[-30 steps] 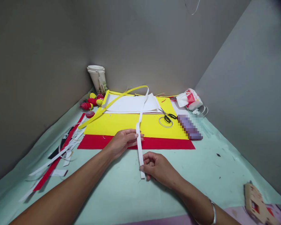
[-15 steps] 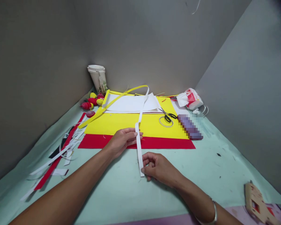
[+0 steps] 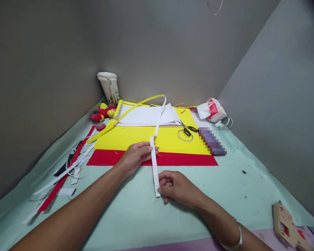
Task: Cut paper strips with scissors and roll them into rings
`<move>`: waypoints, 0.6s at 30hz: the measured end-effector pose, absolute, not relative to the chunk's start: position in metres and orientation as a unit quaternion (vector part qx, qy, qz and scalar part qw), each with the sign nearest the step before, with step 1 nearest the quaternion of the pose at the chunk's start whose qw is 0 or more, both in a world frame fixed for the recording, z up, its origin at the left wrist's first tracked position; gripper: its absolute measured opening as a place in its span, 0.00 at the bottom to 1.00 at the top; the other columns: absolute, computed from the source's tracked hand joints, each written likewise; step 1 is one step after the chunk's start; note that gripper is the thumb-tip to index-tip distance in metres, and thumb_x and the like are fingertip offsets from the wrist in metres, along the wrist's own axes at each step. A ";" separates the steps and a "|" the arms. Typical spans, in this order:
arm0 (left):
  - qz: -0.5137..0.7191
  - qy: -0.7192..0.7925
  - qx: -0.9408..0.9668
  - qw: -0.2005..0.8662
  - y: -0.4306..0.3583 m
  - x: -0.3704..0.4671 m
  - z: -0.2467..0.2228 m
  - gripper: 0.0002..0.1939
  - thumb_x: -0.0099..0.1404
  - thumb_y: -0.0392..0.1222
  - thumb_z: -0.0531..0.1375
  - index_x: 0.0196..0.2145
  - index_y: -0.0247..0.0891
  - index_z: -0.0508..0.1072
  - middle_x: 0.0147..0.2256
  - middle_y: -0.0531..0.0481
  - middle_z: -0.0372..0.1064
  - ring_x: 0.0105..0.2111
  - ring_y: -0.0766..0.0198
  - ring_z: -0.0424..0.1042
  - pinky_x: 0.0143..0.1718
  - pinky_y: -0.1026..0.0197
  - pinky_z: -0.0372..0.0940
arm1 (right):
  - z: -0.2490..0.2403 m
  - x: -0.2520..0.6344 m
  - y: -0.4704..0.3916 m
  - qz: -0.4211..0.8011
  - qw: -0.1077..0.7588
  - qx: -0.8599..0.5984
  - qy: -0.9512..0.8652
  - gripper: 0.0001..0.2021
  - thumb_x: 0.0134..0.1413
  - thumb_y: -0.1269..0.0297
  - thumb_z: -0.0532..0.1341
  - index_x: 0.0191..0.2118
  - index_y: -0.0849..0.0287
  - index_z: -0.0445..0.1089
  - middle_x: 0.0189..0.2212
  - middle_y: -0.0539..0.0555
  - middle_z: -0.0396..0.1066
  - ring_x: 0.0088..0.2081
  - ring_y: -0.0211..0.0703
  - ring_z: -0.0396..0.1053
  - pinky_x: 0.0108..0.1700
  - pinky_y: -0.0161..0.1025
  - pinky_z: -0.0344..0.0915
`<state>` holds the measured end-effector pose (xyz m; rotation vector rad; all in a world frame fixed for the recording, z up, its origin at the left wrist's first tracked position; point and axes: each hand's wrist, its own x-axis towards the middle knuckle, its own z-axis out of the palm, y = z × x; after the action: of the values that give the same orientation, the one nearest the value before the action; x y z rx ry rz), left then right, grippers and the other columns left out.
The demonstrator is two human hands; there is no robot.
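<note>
A long narrow paper strip (image 3: 155, 174), white on one face and yellow on the other, runs between my hands. My left hand (image 3: 137, 157) pinches it partway along, above the red sheet (image 3: 188, 160). Nearer to me, my right hand (image 3: 176, 188) grips the strip's lower end between thumb and fingers. Beyond my left hand the strip arches up and curls over to the left, its yellow tail coming down by the edge of the yellow sheet (image 3: 131, 137). White sheets (image 3: 143, 115) lie on top of the yellow one.
Black-handled scissors (image 3: 187, 130) and a ring lie right of centre, beside a blurred purple object (image 3: 211, 141). A tissue pack (image 3: 216, 109) is behind. Cut strips (image 3: 54, 191), red-and-yellow rolled pieces (image 3: 96, 118) and paper cups (image 3: 108, 87) are left. A beige glue gun (image 3: 288, 223) lies front right.
Almost nothing differs. Both hands keep their hold on the strip, and the whole view has shifted very slightly.
</note>
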<state>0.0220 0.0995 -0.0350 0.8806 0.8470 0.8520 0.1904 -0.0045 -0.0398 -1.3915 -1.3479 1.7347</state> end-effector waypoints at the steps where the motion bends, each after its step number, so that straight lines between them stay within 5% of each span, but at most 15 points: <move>1: 0.388 0.387 0.399 0.735 0.099 0.022 -0.035 0.11 0.58 0.32 0.64 0.40 0.30 0.72 0.41 0.37 0.76 0.39 0.58 0.77 0.46 0.60 0.71 | -0.039 0.191 -0.004 0.644 0.266 -0.515 -0.500 0.10 0.42 0.72 0.61 0.36 0.60 0.69 0.25 0.46 0.68 0.20 0.30 0.66 0.19 0.27 0.53; 12: 0.359 0.399 0.413 0.735 0.097 0.022 -0.033 0.09 0.57 0.33 0.64 0.37 0.31 0.72 0.37 0.37 0.77 0.36 0.58 0.77 0.44 0.57 0.70 | -0.035 0.193 -0.007 0.653 0.234 -0.488 -0.530 0.14 0.42 0.74 0.61 0.40 0.59 0.70 0.27 0.46 0.68 0.22 0.30 0.65 0.25 0.28 0.59; 18: 0.301 0.400 0.454 0.738 0.089 0.027 -0.033 0.11 0.54 0.36 0.65 0.36 0.32 0.72 0.36 0.39 0.77 0.33 0.58 0.77 0.38 0.58 0.69 | -0.037 0.192 -0.004 0.663 0.260 -0.474 -0.518 0.15 0.55 0.53 0.60 0.39 0.60 0.66 0.28 0.49 0.69 0.20 0.30 0.66 0.20 0.28 0.57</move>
<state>0.0266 0.0886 -0.0328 0.9962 0.8772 0.6598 0.1925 -0.0044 -0.0369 -1.2834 -1.4020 1.7952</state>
